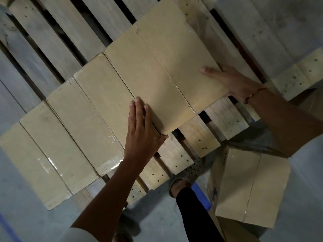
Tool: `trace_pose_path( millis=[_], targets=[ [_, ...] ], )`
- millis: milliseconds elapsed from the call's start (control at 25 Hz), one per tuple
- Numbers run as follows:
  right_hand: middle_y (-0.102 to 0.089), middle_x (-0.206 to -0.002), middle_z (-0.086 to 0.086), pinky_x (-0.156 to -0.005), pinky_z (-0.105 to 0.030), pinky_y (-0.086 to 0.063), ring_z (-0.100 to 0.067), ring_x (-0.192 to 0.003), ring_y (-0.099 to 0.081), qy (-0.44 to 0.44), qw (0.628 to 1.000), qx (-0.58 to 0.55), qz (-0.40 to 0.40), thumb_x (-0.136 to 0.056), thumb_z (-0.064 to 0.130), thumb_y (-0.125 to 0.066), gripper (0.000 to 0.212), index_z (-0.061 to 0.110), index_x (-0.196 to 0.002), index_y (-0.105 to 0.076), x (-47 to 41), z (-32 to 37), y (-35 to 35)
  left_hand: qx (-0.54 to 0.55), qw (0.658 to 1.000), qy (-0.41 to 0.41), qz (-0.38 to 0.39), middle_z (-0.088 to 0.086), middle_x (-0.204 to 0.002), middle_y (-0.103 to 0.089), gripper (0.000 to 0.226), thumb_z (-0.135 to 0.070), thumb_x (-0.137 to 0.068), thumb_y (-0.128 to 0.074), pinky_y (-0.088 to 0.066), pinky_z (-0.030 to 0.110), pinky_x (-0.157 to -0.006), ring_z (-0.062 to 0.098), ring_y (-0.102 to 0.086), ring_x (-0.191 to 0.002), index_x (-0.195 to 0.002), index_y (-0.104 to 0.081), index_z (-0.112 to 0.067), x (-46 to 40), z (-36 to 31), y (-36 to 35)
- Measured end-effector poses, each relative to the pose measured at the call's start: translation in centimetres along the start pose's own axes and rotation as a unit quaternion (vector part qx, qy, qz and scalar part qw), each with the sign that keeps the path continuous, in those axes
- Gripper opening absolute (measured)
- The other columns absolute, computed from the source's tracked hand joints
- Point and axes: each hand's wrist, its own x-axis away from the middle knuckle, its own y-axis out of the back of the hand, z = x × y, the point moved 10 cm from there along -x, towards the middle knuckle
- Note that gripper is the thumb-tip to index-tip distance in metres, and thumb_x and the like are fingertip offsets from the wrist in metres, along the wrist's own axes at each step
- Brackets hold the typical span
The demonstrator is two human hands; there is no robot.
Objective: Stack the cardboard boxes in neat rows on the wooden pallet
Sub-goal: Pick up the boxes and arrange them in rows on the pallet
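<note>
Nearest us in the head view, our left hand [141, 131] lies flat, fingers straight, on the near left corner of the top cardboard box [164, 67]; its grip is apart, pressing only. Our right hand [232, 82] cups the box's right edge, thumb on top and fingers curled underneath, its grip clamped on that box. The box sits tilted over the wooden pallet [197, 138], its left edge touching the row of boxes [70, 130] already lying side by side on the slats. A loose box [248, 186] stands on the floor at our right, beside our foot [185, 175].
</note>
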Motion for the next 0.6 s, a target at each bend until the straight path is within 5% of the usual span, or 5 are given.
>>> trace_pose_path(
  millis=[160,240,360,600],
  targets=[
    [-0.067,-0.131,0.008,-0.107,-0.05,-0.049,-0.018,-0.124,-0.061,0.035,0.994,-0.063,-0.086,-0.059,0.085,-0.074,0.091,0.031,-0.132,-0.063,1.1,-0.5,0.5,0.008,1.0,0.011,0.016,0.032,-0.164,-0.005,0.115,-0.055,-0.073,-0.08,-0.03,0.057,-0.12,0.046,-0.003,-0.154,-0.151,-0.026,0.011,0.0,-0.4,0.7],
    [-0.059,-0.143,-0.001,-0.11,-0.049,-0.047,-0.021,-0.131,-0.055,0.038,0.986,-0.101,-0.131,-0.067,0.08,-0.072,0.096,0.024,-0.143,-0.053,2.3,-1.6,0.6,0.015,0.999,0.017,0.037,0.03,-0.165,-0.002,0.116,-0.054,-0.073,-0.081,-0.029,0.055,-0.12,0.044,0.0,-0.154,-0.152,-0.025,0.009,-0.1,-0.4,0.7],
    [-0.052,-0.145,-0.004,-0.106,-0.043,-0.048,-0.021,-0.131,-0.051,0.027,0.971,-0.156,-0.179,-0.09,0.055,-0.066,0.068,0.021,-0.146,-0.045,5.6,-4.3,0.6,0.025,0.997,0.027,0.07,0.024,-0.166,-0.006,0.111,-0.057,-0.075,-0.078,-0.035,0.054,-0.114,0.042,-0.009,-0.154,-0.154,-0.025,0.0,0.0,-0.6,1.6],
    [-0.067,-0.103,-0.006,-0.075,-0.026,-0.055,-0.021,-0.097,-0.066,-0.002,0.945,-0.26,-0.197,-0.098,0.018,-0.06,0.008,0.021,-0.104,-0.065,16.5,-9.3,-0.8,0.193,0.973,0.019,0.126,0.006,-0.123,-0.069,0.038,-0.034,-0.098,-0.061,-0.053,0.042,-0.096,0.024,-0.067,-0.11,-0.132,-0.06,-0.017,0.8,-5.8,7.0]
  ],
)
